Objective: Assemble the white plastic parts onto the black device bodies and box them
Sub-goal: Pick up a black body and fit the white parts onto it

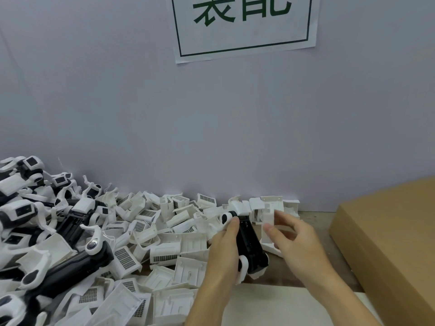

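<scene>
2 hands [259,241]: left [226,245] gripping black device body [250,245], right [294,234] loose-fingered, cardboard box [388,243] edge nearby.

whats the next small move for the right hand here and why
Probably close the right hand on the white plastic part just beyond its spread fingers: the left hand already grips a black device body, and that part lies nearest.

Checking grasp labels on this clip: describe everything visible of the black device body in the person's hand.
The black device body is a long, glossy plastic bar, tilted, far end leaning left. White rounded pieces sit at both ends. The left hand grips its left side; the right hand hovers open beside it, apparently not touching.
</scene>
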The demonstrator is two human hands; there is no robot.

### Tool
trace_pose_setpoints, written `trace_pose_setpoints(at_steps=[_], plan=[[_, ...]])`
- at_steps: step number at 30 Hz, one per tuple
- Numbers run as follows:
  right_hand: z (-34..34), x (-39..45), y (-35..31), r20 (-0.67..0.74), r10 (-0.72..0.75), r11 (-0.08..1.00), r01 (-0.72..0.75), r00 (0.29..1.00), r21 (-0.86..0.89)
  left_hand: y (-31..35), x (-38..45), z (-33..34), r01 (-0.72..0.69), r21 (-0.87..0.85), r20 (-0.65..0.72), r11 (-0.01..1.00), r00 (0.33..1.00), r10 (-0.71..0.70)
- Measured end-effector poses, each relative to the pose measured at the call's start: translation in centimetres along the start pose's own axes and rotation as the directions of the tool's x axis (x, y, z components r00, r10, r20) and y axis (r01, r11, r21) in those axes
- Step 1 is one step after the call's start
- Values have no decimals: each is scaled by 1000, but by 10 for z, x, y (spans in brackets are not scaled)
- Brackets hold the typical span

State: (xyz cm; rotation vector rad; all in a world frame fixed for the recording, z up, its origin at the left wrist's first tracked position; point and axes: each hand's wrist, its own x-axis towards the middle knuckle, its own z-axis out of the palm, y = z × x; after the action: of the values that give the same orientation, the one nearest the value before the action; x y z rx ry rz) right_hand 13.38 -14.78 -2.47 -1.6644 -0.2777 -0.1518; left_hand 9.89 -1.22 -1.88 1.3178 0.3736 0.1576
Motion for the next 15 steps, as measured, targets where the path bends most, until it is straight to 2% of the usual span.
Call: trace_pose_setpoints(at_steps=[4,7,9,12,15], plan=[[-1,-3,-4,115,-82,992,92,990,-87,-2,1,0,-5,62,39,998,999,3],[-1,-4,-9,173,-99,995,97,980,17,-2,2,0,14,56,20,998,1000,-15],[-1,-4,-13,164,-113,990,97,980,105,-2,4,-1,41,44,1,998,999,-41],[6,-4,-11,87,-140,988,134,986,70,-4,5,0,17,50,18,999,1000,-18],[12,-6,-9,69,-182,982,177,981,72,-3,5,1,41,37,23,998,999,-42]])
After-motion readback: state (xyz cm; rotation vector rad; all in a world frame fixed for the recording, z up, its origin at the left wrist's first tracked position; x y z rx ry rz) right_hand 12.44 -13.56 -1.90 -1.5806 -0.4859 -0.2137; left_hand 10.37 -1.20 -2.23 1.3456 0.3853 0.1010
